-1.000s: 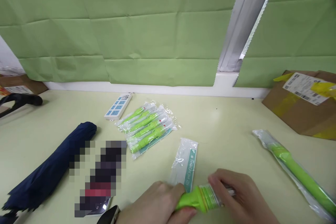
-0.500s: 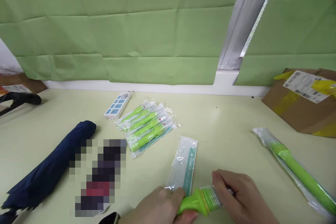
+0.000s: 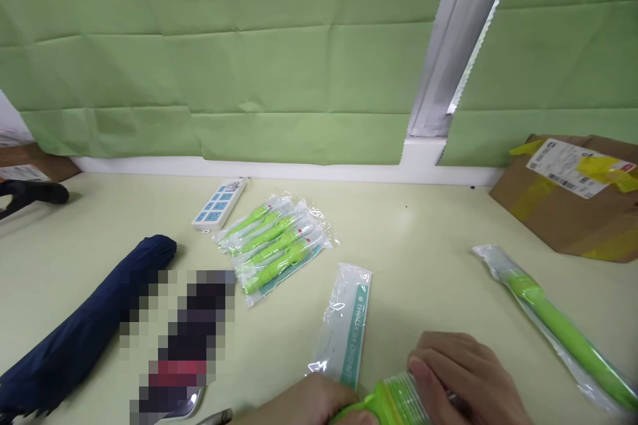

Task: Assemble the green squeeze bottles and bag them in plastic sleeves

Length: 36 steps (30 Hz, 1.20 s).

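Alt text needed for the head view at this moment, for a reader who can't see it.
At the bottom edge, a left hand and right hand grip a green brush over a pale table. An empty wrapper lies beside them, a pile of bagged green brushes and a power strip farther back, a folded navy umbrella to the left.

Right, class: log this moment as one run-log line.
left hand: grips green brush handle | right hand: on clear cap | empty wrapper: beside

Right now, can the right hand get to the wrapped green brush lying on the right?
Probably yes: bare table lies between the right hand and the wrapped green brush, but the hand grips a green tool.
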Each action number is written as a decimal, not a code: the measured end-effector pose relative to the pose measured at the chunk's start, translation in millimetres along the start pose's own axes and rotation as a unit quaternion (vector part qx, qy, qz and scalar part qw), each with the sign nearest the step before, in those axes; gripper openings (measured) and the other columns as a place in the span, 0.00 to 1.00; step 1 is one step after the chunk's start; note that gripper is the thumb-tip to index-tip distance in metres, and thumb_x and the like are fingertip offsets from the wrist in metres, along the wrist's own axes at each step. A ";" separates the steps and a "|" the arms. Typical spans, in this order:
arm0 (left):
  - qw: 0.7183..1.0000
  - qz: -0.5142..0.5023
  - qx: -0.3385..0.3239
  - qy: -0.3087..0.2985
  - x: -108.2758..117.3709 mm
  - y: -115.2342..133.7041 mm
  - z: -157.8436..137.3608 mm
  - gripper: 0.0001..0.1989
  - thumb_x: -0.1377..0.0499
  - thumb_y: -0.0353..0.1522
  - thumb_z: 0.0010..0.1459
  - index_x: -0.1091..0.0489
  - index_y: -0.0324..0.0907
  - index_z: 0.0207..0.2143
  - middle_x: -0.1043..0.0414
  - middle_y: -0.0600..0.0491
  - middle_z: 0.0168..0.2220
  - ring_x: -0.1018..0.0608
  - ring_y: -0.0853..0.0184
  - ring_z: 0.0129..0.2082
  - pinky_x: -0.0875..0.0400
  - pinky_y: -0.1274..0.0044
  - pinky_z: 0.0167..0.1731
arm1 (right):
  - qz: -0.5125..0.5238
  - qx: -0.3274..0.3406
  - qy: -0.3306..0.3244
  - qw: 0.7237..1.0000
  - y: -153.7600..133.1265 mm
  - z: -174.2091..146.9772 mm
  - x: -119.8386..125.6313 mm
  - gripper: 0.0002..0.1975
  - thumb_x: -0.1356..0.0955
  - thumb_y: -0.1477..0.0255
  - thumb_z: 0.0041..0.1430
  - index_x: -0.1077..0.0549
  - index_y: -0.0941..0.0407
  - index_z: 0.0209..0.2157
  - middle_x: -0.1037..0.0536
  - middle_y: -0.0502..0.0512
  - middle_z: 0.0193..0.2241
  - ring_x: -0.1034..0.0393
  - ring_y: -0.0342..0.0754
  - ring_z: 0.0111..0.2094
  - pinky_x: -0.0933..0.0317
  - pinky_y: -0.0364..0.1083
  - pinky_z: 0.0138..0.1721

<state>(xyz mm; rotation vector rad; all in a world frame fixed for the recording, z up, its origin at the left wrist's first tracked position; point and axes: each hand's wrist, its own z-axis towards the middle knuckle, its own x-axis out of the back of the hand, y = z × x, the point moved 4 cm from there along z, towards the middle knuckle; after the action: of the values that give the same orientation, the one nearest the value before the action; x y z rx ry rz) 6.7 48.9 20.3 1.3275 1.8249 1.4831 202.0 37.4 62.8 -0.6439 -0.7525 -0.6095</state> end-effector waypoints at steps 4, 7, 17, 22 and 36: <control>0.989 0.123 0.041 0.075 -0.6 -6.9 3.4 0.26 0.53 0.55 0.64 0.36 0.42 0.32 0.40 0.56 0.26 0.38 0.70 0.23 0.47 0.78 0.21 | -0.015 -0.018 0.009 1.000 -3.0 0.4 -2.2 0.17 0.39 0.78 0.65 0.40 0.53 0.21 0.37 0.45 0.15 0.40 0.39 0.17 0.45 0.42 0.23; 0.971 0.196 0.101 0.090 -1.2 0.0 -0.9 0.20 0.51 0.48 0.66 0.32 0.42 0.37 0.32 0.52 0.29 0.34 0.68 0.24 0.44 0.78 0.22 | -0.010 -0.063 -0.016 0.998 -0.5 -0.8 -8.3 0.18 0.40 0.76 0.66 0.46 0.52 0.21 0.40 0.43 0.15 0.42 0.39 0.15 0.49 0.43 0.21; 0.953 0.255 0.042 0.155 2.5 2.5 0.1 0.19 0.52 0.45 0.68 0.32 0.40 0.35 0.32 0.52 0.26 0.34 0.69 0.20 0.47 0.77 0.19 | 0.096 -0.240 -0.074 0.963 17.2 -2.0 -21.9 0.22 0.41 0.66 0.69 0.54 0.52 0.22 0.47 0.43 0.17 0.48 0.42 0.19 0.54 0.45 0.22; 0.987 0.068 0.013 0.145 -0.3 3.2 7.0 0.28 0.55 0.55 0.65 0.34 0.40 0.36 0.42 0.55 0.24 0.38 0.69 0.22 0.46 0.77 0.22 | 0.266 -0.344 -0.033 0.900 24.8 -2.4 -18.2 0.13 0.36 0.57 0.66 0.29 0.52 0.37 0.31 0.46 0.24 0.36 0.45 0.24 0.40 0.43 0.24; 0.967 0.201 0.044 0.148 26.1 27.5 -22.7 0.18 0.35 0.39 0.55 0.27 0.50 0.49 0.31 0.53 0.44 0.27 0.63 0.38 0.34 0.76 0.39 | 0.563 -0.482 0.079 0.666 40.5 2.9 -18.1 0.21 0.40 0.49 0.64 0.32 0.48 0.48 0.35 0.38 0.18 0.50 0.37 0.09 0.38 0.43 0.16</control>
<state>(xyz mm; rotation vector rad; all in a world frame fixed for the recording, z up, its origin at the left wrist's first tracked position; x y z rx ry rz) -12.1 59.3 58.8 1.6706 1.8935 1.9165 218.5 70.5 38.2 -1.8147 0.3226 0.1932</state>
